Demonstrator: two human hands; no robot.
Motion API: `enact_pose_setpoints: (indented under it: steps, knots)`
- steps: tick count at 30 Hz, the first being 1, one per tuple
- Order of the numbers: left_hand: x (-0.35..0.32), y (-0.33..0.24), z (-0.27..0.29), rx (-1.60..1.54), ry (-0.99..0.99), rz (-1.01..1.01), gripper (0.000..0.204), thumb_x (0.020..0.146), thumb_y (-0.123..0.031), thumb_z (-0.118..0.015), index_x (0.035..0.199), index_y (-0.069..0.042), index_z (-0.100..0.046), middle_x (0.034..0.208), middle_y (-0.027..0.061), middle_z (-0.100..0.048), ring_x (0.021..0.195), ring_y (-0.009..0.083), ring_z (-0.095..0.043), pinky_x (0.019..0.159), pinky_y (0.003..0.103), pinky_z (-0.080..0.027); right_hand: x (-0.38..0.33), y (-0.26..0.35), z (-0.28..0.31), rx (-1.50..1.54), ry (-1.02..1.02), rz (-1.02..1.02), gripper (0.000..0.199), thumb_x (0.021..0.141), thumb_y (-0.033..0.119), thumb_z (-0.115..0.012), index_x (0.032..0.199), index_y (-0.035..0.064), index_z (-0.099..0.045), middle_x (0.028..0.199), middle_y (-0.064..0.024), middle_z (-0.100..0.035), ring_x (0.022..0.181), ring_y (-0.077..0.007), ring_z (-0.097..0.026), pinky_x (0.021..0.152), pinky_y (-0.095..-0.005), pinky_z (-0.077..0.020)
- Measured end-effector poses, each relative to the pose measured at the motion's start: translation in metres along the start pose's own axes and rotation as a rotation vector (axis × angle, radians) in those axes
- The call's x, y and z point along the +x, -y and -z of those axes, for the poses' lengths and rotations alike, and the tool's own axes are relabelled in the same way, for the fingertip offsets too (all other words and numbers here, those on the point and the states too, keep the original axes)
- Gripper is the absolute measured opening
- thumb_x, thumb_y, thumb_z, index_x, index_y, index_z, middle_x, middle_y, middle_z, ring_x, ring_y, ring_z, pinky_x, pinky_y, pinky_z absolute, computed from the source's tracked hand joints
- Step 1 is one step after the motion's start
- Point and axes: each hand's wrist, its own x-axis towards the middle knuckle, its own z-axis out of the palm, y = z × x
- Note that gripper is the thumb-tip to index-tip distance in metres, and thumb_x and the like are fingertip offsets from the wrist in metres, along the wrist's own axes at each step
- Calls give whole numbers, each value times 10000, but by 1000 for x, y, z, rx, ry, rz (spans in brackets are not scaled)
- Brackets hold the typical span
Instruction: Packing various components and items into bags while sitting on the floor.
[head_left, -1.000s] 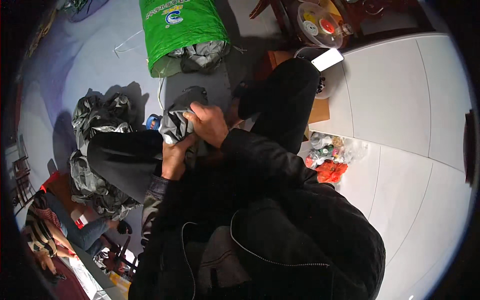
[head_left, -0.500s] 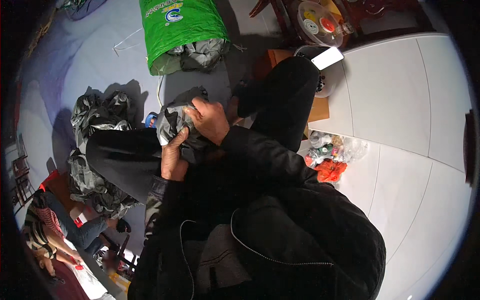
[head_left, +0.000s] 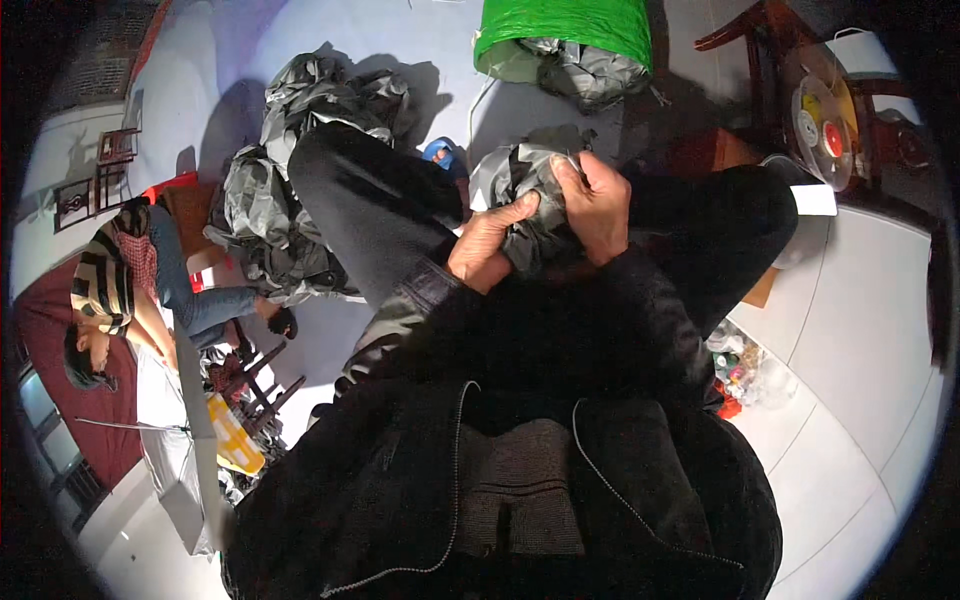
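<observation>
A crumpled piece of grey, slightly shiny thin fabric [head_left: 522, 170] is bunched up above my lap. My left hand [head_left: 488, 245] grips its near left side, the thumb stretched along the top and the other fingers mostly hidden beneath. On the right side, my right hand [head_left: 598, 205] pinches the same piece, its fingers curled and partly out of sight. Past my left knee lies a big loose heap of similar grey fabric [head_left: 265, 200] on the floor. More of it fills the mouth of a green woven bag [head_left: 570, 25] ahead of me.
A blue slipper [head_left: 438, 152] is beside my left leg. At right are a white phone-like slab [head_left: 815, 200], a clear round container [head_left: 822, 125] and dark wooden furniture [head_left: 768, 50]. Small plastic-wrapped items [head_left: 745, 365] lie by my right thigh. Another person [head_left: 105, 290] leans over a white table [head_left: 160, 400] at left.
My view has swung left, so the whole scene sits further right and more of the other person shows. Both hands still hold the crumpled grey fabric.
</observation>
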Motion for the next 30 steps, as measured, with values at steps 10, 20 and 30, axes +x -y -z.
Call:
enact_pose_setpoints:
  steps: [10,20,30]
  knots:
    - [4,-2,5,-5,-3,-21,497,860,-101,-715,1309,-14,-523,1220,102,-625,1129,254,-600,1006,400,-464,1,-1,-4,-21,1,-50,291,901,166,-656,728,-19,-511,596,-99,-409,619,-64,-360,518,-290,-375]
    - [3,-6,-2,84,-22,-88,488,863,-85,-709,1312,-41,-522,1202,89,-631,1108,243,-605,969,389,-481,3,6,-4,4,-38,-47,307,891,173,-668,717,-16,-501,590,-95,-373,606,-78,-346,508,-296,-358]
    - [0,-6,-1,13,-13,-38,477,879,-100,-694,1316,-21,-518,1222,106,-625,1113,257,-604,978,395,-480,2,8,-7,-56,-39,-33,302,895,178,-663,720,-17,-512,591,-143,-406,582,-97,-341,508,-309,-367]
